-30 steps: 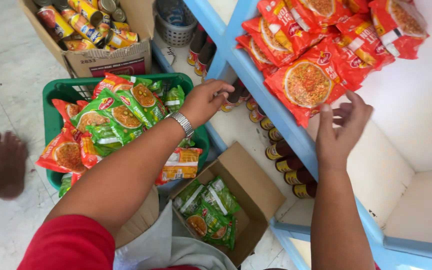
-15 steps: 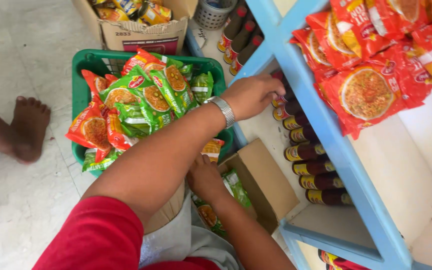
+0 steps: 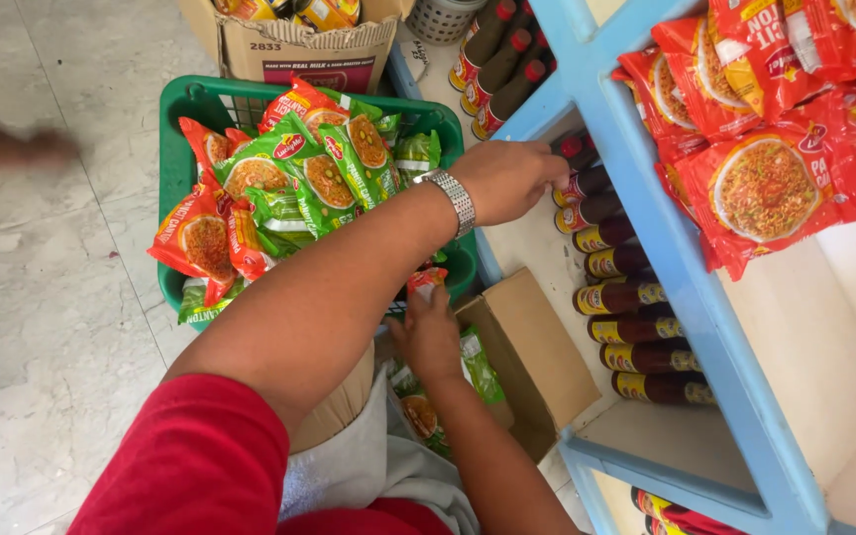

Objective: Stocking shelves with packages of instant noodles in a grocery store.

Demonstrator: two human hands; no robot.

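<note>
Reaching right, left hand (image 3: 507,178) closes fingers on a bottle (image 3: 583,184) in the shelf row. Right hand (image 3: 430,335), nearer, grips a noodle packet (image 3: 424,282) beside the green basket (image 3: 178,119).

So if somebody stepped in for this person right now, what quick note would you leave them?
Left hand: reaching over the green basket to the dark sauce bottles on the blue shelf; its grip is hidden.
Right hand: low at the open cardboard box, pinching a red noodle packet.
Done: red packets sit on the upper shelf.
Left: the basket is heaped with noodle packets, and green ones lie in the box.
</note>
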